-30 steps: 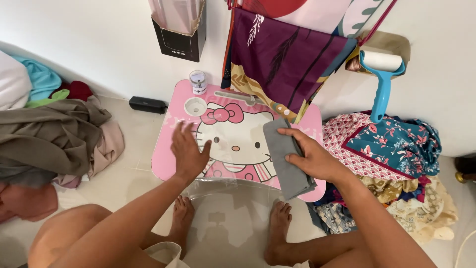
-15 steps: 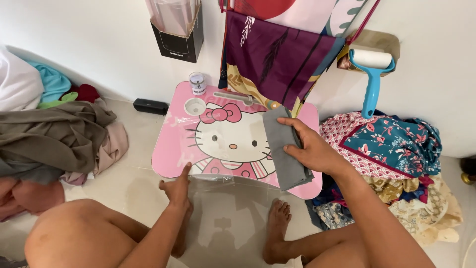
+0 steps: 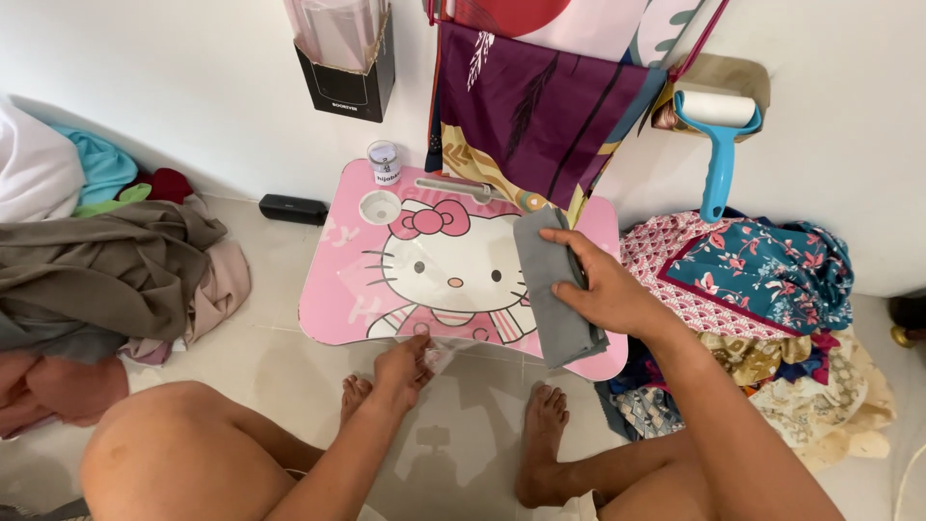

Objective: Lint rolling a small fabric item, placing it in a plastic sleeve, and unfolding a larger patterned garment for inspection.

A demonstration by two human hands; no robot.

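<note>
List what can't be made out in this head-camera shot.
1. Right side of the pink lap table: covered by the folded grey cloth and the right hand.
2. What the left hand pinches at the table's near edge: clear film, too faint to tell.
3. Small jar: contents too small to see.
4. Black wall holder: top cut by the frame edge.

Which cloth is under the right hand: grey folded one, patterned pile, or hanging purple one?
The grey folded cloth on the pink lap table; the right hand presses flat on it. The others lie untouched.
</note>
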